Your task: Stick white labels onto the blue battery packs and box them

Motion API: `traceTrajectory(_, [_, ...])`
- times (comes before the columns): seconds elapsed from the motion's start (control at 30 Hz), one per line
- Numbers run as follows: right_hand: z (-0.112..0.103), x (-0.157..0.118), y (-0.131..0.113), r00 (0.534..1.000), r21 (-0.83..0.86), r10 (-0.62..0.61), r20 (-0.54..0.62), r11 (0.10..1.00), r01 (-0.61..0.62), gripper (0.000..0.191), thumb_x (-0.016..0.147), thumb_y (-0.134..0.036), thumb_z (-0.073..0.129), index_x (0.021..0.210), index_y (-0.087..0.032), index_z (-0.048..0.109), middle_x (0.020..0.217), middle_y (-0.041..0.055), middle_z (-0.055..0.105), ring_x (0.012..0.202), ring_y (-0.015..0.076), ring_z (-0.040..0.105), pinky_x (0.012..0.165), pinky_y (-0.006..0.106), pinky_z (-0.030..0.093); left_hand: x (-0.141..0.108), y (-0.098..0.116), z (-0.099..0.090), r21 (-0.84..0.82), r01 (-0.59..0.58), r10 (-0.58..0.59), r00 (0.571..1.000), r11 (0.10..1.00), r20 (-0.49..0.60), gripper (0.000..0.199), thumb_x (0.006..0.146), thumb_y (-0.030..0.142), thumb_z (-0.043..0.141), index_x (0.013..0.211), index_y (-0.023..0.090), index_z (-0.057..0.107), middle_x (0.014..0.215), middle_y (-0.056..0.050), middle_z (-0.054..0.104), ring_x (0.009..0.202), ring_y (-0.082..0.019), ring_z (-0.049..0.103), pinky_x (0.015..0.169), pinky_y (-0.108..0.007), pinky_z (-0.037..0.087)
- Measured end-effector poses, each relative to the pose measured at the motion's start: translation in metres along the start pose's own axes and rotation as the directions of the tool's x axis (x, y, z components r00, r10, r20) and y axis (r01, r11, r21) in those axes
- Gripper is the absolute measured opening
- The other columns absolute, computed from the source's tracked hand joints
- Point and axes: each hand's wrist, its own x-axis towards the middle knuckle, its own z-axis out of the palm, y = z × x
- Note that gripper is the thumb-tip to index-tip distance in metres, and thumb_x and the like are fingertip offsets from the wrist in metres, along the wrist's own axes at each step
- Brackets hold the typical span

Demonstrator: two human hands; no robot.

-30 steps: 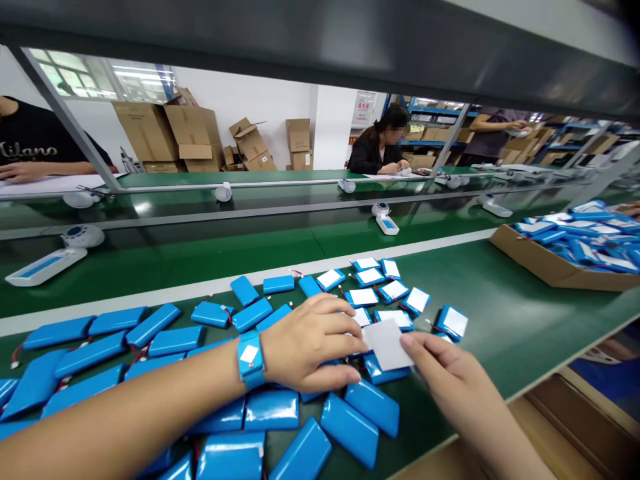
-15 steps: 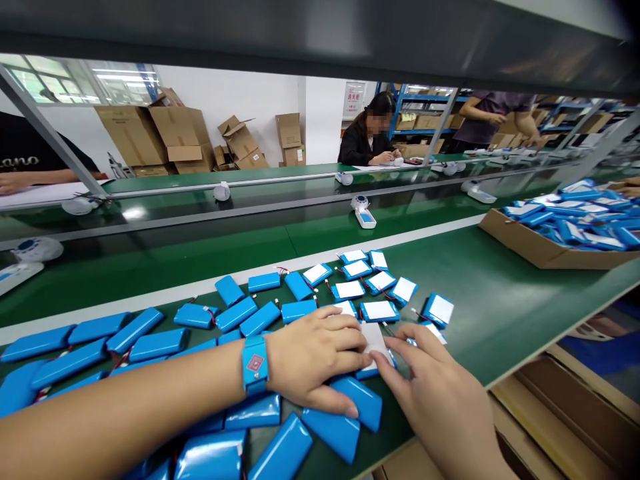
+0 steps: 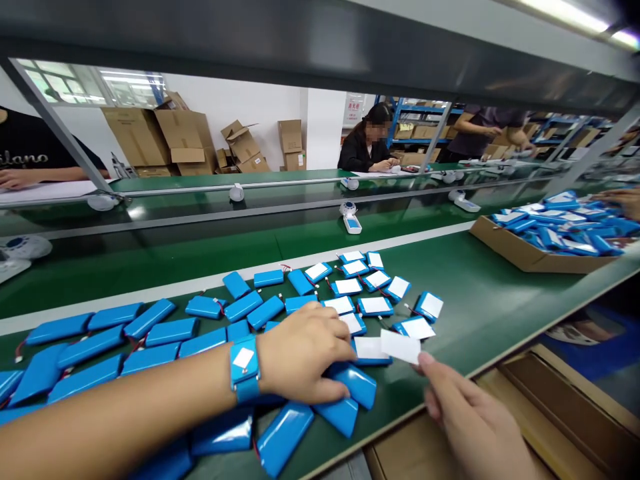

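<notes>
My left hand [image 3: 310, 357], with a blue band on its wrist, lies over the blue battery packs. Its bent fingers and thumb close on a blue battery pack [image 3: 355, 383], though part of the grip is hidden beneath the palm. Between thumb and finger, my right hand [image 3: 465, 407] pinches a white paper slip [image 3: 401, 346]. The slip overlaps the edge of a battery pack with a white patch [image 3: 370, 349]. More white-patched packs [image 3: 376, 306] lie just beyond both hands, and plain blue packs [image 3: 165, 331] spread along the left.
A cardboard tray [image 3: 525, 257] heaped with battery packs stands at the right of the green bench [image 3: 450, 267]. White handheld devices [image 3: 351, 219] sit on the conveyor behind. Below the bench edge are cardboard boxes [image 3: 415, 447]. Co-workers [image 3: 367, 143] sit and stand across the line.
My right hand has drawn back toward me and rightward, lifting the white slip off a battery pack. My left hand has moved slightly left and curled its fingers over the plain packs.
</notes>
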Motion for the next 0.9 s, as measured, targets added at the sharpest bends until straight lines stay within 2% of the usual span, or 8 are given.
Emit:
traceTrajectory(0.13, [0.014,-0.035,0.025,0.953,0.128,0.242,0.184,0.955,-0.267,0.063,0.069,-0.08,0.068,0.057,-0.019,0.054,0.054,-0.0019,0.043,0.056,0.0129,0.037,0.054,0.027,0.032,-0.01,0.01,0.013,-0.025,0.28,-0.28,0.96,0.96,0.025,0.038,0.083,0.059,0.073,0.1,0.026,0.076,0.094,-0.001,0.073,0.094,-0.025,0.062,0.077,-0.04,0.044])
traceTrajectory(0.23, [0.023,-0.045,0.021,0.944,0.113,0.279,0.178,0.947,-0.302,0.063,0.065,-0.079,0.072,0.059,-0.018,0.059,0.054,-0.0001,0.049,0.057,0.0137,0.041,0.054,0.026,0.032,-0.013,0.015,0.017,-0.026,0.297,-0.298,0.954,0.954,-0.022,0.04,0.084,0.057,0.072,0.106,0.024,0.076,0.095,-0.002,0.073,0.096,-0.027,0.062,0.08,-0.042,0.044])
traceTrajectory(0.5, [0.038,-0.043,-0.005,0.964,0.013,0.187,0.19,0.981,-0.193,0.057,0.072,-0.073,0.068,0.059,-0.018,0.066,0.047,0.0006,0.05,0.05,0.0154,0.045,0.051,0.028,0.033,-0.032,0.019,0.005,0.007,0.065,-0.063,0.985,0.998,-0.159,0.036,0.091,0.022,0.054,0.125,0.021,0.065,0.124,-0.001,0.069,0.118,-0.027,0.053,0.099,-0.044,0.039])
traceTrajectory(0.57, [0.039,-0.046,-0.005,0.986,-0.146,0.053,0.155,0.989,-0.031,0.056,0.079,-0.074,0.059,0.065,-0.021,0.07,0.052,0.0025,0.056,0.054,0.0193,0.053,0.053,0.03,0.037,-0.036,0.019,0.009,0.055,-0.034,0.04,0.993,0.998,-0.107,0.032,0.095,0.029,0.054,0.124,0.021,0.065,0.126,-0.001,0.069,0.119,-0.029,0.052,0.097,-0.046,0.038])
traceTrajectory(0.63, [0.036,-0.048,-0.005,0.978,-0.421,-0.194,0.077,0.883,0.208,0.056,0.085,-0.073,0.049,0.068,-0.024,0.071,0.063,0.0043,0.064,0.06,0.024,0.061,0.052,0.032,0.039,-0.037,0.017,0.015,0.1,-0.079,0.086,0.994,0.992,-0.07,0.032,0.097,0.036,0.055,0.124,0.021,0.064,0.128,-0.002,0.068,0.119,-0.029,0.053,0.096,-0.047,0.038])
traceTrajectory(0.77, [0.026,-0.038,-0.007,0.808,-0.795,-0.589,-0.008,0.494,0.353,0.053,0.094,-0.064,0.041,0.077,-0.022,0.067,0.077,0.0081,0.067,0.057,0.0279,0.063,0.044,0.038,0.041,-0.035,0.016,0.016,0.097,-0.066,0.07,0.997,0.993,-0.036,0.037,0.1,0.042,0.054,0.129,0.021,0.062,0.134,-0.005,0.066,0.127,-0.032,0.051,0.105,-0.05,0.037])
traceTrajectory(0.83, [0.027,-0.023,-0.006,0.688,-0.762,-0.723,0.062,0.411,0.5,0.05,0.098,-0.058,0.044,0.107,-0.014,0.067,0.1,0.0143,0.07,0.081,0.0319,0.069,0.06,0.043,0.054,-0.039,0.016,0.003,0.056,-0.024,0.026,0.999,0.998,-0.041,0.043,0.099,0.047,0.054,0.133,0.022,0.06,0.138,-0.005,0.063,0.134,-0.033,0.047,0.113,-0.052,0.034])
traceTrajectory(0.9, [0.036,-0.009,-0.003,0.59,-0.69,-0.783,0.197,0.316,0.651,0.058,0.101,-0.052,0.042,0.139,-0.009,0.049,0.138,0.0209,0.057,0.121,0.038,0.058,0.091,0.055,0.053,-0.053,0.016,-0.021,0.038,0.061,-0.058,0.995,0.997,-0.085,0.045,0.1,0.047,0.053,0.138,0.023,0.056,0.142,-0.006,0.06,0.136,-0.031,0.046,0.117,-0.051,0.034])
